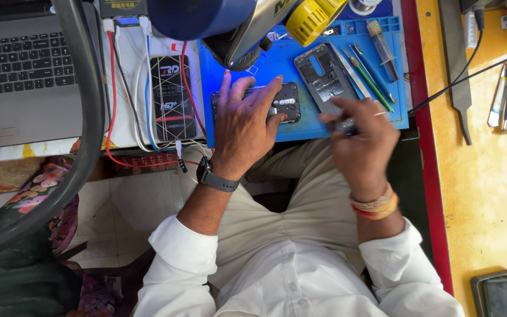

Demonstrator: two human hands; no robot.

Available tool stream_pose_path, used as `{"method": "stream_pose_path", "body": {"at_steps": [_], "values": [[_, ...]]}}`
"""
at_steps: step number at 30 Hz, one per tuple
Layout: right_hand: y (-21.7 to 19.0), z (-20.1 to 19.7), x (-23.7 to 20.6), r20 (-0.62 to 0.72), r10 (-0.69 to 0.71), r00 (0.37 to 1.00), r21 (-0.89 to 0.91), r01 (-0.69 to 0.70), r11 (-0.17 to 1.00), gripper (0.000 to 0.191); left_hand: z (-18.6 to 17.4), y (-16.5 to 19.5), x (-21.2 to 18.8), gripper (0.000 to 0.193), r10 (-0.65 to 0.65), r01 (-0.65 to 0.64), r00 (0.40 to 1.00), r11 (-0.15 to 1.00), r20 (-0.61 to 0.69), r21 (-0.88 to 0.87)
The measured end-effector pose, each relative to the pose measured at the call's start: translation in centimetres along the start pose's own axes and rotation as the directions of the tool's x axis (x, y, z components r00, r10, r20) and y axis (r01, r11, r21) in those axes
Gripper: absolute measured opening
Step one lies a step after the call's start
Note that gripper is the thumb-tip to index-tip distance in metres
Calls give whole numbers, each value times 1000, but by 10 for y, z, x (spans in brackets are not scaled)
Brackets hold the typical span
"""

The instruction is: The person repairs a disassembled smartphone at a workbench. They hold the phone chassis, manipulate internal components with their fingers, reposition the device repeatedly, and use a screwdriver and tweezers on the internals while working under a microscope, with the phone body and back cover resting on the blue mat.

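The left hand (243, 126) rests spread on a black opened phone (283, 101) lying on the blue rubber mat (230, 129); the right hand (362, 141) pinches a small dark part (342, 125) just beside it.

Single head view, looking steeply down, close over blue mat (230, 76) and lap.

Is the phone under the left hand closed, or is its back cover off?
Off: the phone shows bare dark insides, and a grey back cover lies beside it.
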State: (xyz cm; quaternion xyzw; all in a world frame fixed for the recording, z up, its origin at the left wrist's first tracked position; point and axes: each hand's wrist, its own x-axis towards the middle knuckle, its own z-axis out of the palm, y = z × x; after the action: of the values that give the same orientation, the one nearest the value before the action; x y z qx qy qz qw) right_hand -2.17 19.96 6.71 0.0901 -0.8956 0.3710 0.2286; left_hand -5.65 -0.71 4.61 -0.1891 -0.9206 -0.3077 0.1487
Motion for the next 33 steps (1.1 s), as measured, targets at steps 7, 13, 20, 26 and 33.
{"method": "stream_pose_path", "body": {"at_steps": [7, 13, 20, 26, 33], "values": [[34, -24, 2, -3, 354, 935, 623, -275, 733, 14, 3, 0, -1, 43, 48, -47, 998, 999, -30, 24], [68, -18, -10, -147, 201, 969, 659, -56, 750, 18, 4, -1, -7, 26, 100, -96, 994, 993, -50, 73], [87, -2, -15, -199, 66, 978, 667, 86, 740, 65, 8, 6, -2, 20, 50, -46, 997, 997, -61, 67], [93, 7, -12, -159, -17, 987, 558, 104, 823, 62, 9, 11, 1, 24, -5, 8, 998, 999, -70, 44], [96, 8, -7, -134, -4, 991, 625, 88, 776, 63, 14, 12, 4, 23, -34, 36, 997, 999, -70, 24]]}}
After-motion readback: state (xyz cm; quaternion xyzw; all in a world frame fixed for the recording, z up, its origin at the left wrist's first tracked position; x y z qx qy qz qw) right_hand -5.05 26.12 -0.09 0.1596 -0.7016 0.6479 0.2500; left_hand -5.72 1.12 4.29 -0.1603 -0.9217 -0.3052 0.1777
